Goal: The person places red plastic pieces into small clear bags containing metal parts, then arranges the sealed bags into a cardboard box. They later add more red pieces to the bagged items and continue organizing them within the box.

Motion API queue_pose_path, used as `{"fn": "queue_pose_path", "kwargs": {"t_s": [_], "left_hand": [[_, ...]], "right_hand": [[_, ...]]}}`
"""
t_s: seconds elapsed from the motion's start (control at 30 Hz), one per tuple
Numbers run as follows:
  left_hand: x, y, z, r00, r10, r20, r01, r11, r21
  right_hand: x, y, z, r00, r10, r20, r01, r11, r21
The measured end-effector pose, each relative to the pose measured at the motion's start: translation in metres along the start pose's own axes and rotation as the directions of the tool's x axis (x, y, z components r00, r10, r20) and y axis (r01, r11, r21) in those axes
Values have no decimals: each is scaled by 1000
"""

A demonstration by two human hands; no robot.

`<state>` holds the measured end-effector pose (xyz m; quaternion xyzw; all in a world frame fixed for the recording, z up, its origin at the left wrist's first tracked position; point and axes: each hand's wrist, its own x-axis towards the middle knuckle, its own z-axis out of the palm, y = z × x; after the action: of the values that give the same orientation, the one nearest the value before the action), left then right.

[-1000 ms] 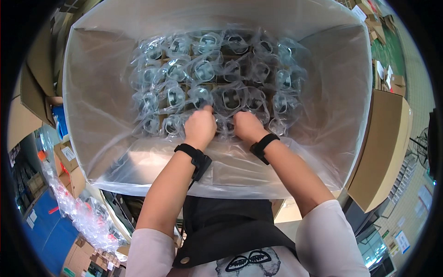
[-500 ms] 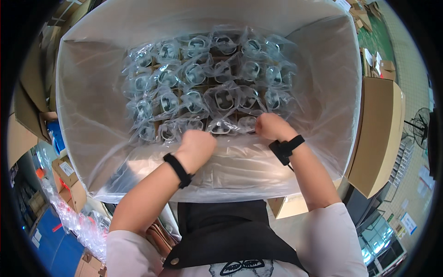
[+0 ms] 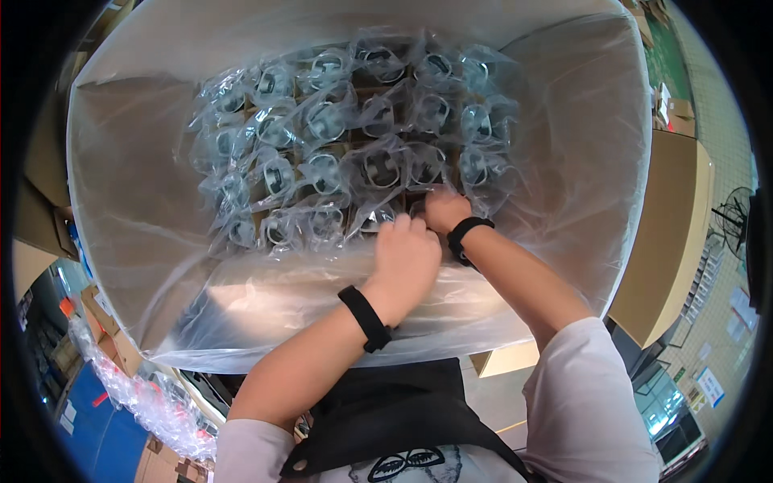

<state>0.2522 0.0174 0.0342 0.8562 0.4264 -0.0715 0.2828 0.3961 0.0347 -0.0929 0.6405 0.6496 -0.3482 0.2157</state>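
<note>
At the lower centre of the frame the left hand (image 3: 405, 256), a black band on its wrist, lies knuckles-up with fingers curled down among small clear plastic bags of round dark parts (image 3: 354, 137); just above and to the right, touching it, the right hand (image 3: 445, 211) presses into the same near row, though whether either hand actually grips a bag is hidden; the bags fill the upper centre, packed in rows inside a large cardboard box lined with clear plastic sheet (image 3: 145, 233).

Both hands have shifted rightward and closed together: left hand (image 3: 405, 256) now just beside right hand (image 3: 445, 211).
</note>
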Motion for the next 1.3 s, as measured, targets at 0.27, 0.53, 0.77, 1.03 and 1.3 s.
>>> {"fn": "queue_pose_path", "kwargs": {"t_s": [0.27, 0.53, 0.77, 1.03, 1.3], "left_hand": [[34, -38, 42, 974, -29, 223, 4, 994, 112], [42, -22, 37, 995, -95, -12, 93, 987, -128], [50, -43, 34, 939, -339, -68, 286, 871, -399], [49, -47, 6, 934, -344, -97, 308, 913, -268], [38, -18, 20, 988, 40, 148, -29, 997, -71]], "right_hand": [[-17, 4, -53, 869, -56, 492, -149, 918, 367], [-48, 33, -55, 889, -58, 453, -362, 517, 776], [-38, 40, -35, 998, -55, 39, 26, 853, 522], [-27, 2, -51, 993, 84, 81, -100, 970, 222], [-39, 44, -77, 908, 18, 419, -294, 739, 606]]}}
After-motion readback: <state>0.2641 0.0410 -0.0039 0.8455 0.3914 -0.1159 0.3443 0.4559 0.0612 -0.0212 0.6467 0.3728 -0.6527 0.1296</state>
